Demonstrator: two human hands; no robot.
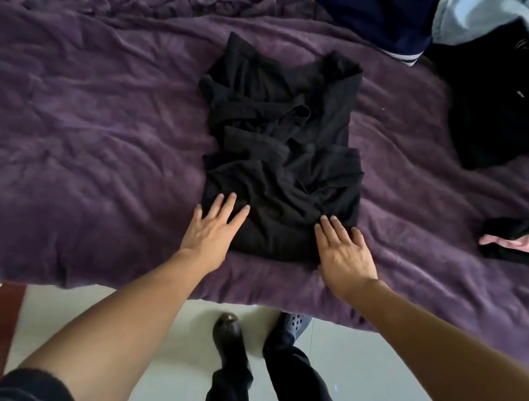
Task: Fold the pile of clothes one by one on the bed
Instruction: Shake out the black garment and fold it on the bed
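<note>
The black garment [283, 155] lies on the bed [79, 121], sides turned inward into a narrow strip, one short end toward the person. The left hand [212, 230] lies flat, fingers straight and spread, on the near left corner of the garment. The right hand [342, 256] lies flat likewise on the near right corner. Neither hand holds anything. The unfolded pile [496, 108] lies beyond and to the right of the garment, well apart from it.

Hazards, as judged:
- Fabric lies bunched and creased across the middle of the garment. Folding the near end over it likely traps wrinkles and yields a lumpy bundle.
- The bed surface under the garment is soft and rumpled; firm smoothing may drag the garment askew
</note>
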